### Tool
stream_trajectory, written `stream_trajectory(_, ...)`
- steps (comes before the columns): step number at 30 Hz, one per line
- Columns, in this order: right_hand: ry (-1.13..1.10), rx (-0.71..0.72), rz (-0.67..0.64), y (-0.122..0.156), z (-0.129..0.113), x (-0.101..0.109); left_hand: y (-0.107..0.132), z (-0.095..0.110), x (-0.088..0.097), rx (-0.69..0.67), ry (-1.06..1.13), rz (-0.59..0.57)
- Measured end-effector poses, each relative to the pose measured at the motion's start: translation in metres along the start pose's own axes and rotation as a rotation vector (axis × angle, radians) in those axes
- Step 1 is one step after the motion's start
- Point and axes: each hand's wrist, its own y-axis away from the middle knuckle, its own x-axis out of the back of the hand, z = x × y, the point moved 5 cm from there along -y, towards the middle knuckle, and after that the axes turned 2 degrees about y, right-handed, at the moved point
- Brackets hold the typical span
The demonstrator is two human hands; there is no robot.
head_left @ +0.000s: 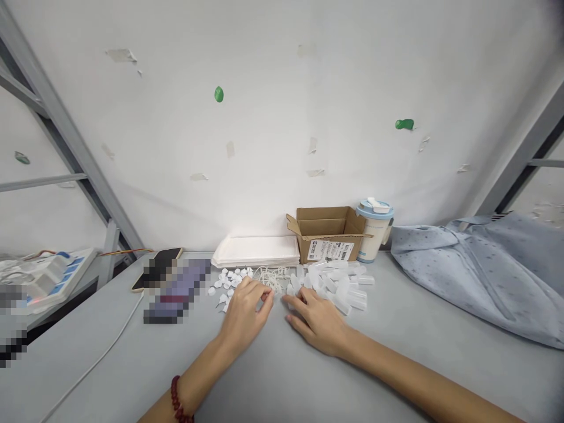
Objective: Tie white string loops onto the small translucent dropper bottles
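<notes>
My left hand [247, 308], with a dark red beaded bracelet [177, 399] at its wrist, is closed, thumb and forefinger meeting at the front edge of a heap of white strings [269, 276]. What lies in that pinch, if anything, is too small to make out. Small white plastic caps [229, 279] are scattered just behind and left of this hand. My right hand [319, 323] is open and palm down, its fingers apart, with the fingertips at the near side of a pile of clear, frosted plastic tubes [343, 282]. Its fingers cover some of the tubes.
Behind the piles are a stack of white flat sheets [259, 251], an open cardboard box [328, 232] and a lidded cup [373, 232]. Blue patterned cloth [476, 276] lies right. A phone [161, 264], a blurred purple item [178, 294] and a white cable [99, 361] lie left.
</notes>
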Motion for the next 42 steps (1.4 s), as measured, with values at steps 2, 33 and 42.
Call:
stream_trajectory(2,0.005,0.002,-0.014,0.0,0.0,0.0,0.001,-0.001,-0.001,0.004,-0.002,-0.008)
stream_trajectory(33,0.019,0.34,0.19,0.012,-0.016,0.009,0.0,0.005,0.001,-0.065,0.114,-0.123)
stream_trajectory(42,0.0,0.371,0.185,0.013,-0.016,0.01,0.0,0.004,-0.001,0.2,0.33,-0.215)
